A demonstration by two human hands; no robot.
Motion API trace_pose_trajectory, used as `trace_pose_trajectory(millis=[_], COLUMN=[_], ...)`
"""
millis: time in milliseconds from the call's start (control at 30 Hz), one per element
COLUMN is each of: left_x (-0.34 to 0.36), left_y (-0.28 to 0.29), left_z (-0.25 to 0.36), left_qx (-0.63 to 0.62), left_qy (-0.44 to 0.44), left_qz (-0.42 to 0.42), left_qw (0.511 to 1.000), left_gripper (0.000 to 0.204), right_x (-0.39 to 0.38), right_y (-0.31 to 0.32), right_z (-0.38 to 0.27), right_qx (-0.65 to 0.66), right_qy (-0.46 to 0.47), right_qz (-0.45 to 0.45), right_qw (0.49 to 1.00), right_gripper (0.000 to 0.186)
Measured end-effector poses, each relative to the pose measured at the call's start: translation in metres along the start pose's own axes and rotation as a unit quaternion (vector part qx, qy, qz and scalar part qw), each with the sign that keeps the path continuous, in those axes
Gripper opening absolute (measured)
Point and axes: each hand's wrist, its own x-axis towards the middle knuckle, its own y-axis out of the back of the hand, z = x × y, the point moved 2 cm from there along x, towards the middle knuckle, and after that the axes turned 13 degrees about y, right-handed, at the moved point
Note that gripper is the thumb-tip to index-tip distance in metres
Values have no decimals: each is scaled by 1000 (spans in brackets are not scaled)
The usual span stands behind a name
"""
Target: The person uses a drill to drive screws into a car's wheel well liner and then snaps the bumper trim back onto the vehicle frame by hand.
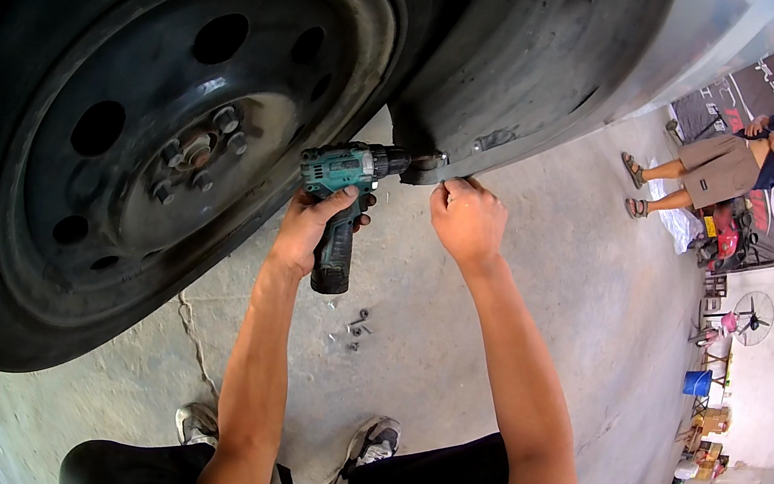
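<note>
My left hand (pixel 319 221) is wrapped round the handle of a teal and black cordless drill (pixel 343 169). The drill lies level, its chuck and bit pointing right at the lower end of the dark wheel arch liner (pixel 514 80). Close by the bit tip, my right hand (pixel 469 220) is closed at the lower edge of the liner and the car's bumper; its fingertips are partly hidden. Left of the drill stands the car's wheel (pixel 209 148), a black steel rim with several lug bolts around its hub.
Several loose screws (pixel 356 328) lie on the concrete floor (pixel 447 373) below the drill. At the upper right another person (pixel 734 160) stands in shorts and sandals. A fan (pixel 753 318), a blue bucket (pixel 698 383) and boxes line the right wall.
</note>
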Motion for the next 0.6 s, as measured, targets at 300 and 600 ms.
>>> trace_pose_trajectory(millis=[300,600], left_x=[-16,-39], left_y=[40,78], left_z=[-36,-65], left_qx=[-47,-51], left_qy=[26,76], left_qz=[68,118], left_qw=[996,989], left_gripper=[37,24], right_x=[-4,-34], right_y=[-5,-41], right_z=[4,9], right_qx=[-9,16], right_qy=[1,-41], right_qz=[5,-213], right_qw=[1000,976], right_gripper=[18,25])
